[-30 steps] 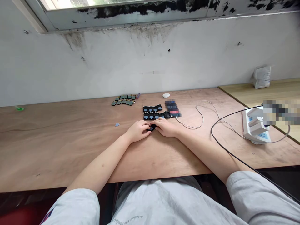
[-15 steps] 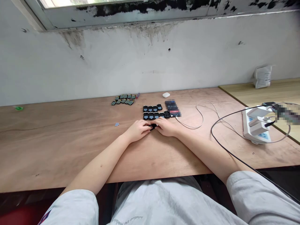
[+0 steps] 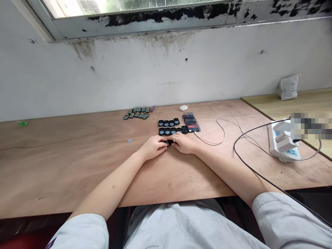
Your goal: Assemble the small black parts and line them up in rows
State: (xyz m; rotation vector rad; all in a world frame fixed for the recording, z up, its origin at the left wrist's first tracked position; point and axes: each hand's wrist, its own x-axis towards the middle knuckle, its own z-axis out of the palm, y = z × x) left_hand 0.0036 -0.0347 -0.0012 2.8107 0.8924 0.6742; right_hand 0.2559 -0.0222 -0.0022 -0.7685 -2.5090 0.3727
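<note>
Black piece [image 3: 169,142] looks plastic; table [image 3: 77,166], wood (smooth, faintly glossy).

Decent daylight here, window [image 3: 135,6] blown out toward its left end, soft shadows along my arms [image 3: 114,185]. Wide lens stretches my sleeves [image 3: 282,218] near the edges, phone's [image 3: 190,121] pixelated, and the piece [image 3: 169,142] I'm gripping is too small to make out.

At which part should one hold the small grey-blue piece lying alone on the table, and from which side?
Probably pinch the small grey-blue piece by two opposite edges, coming from above and its right, where the left hand is: it looks thin, lies flat, and its edges are exposed.
</note>
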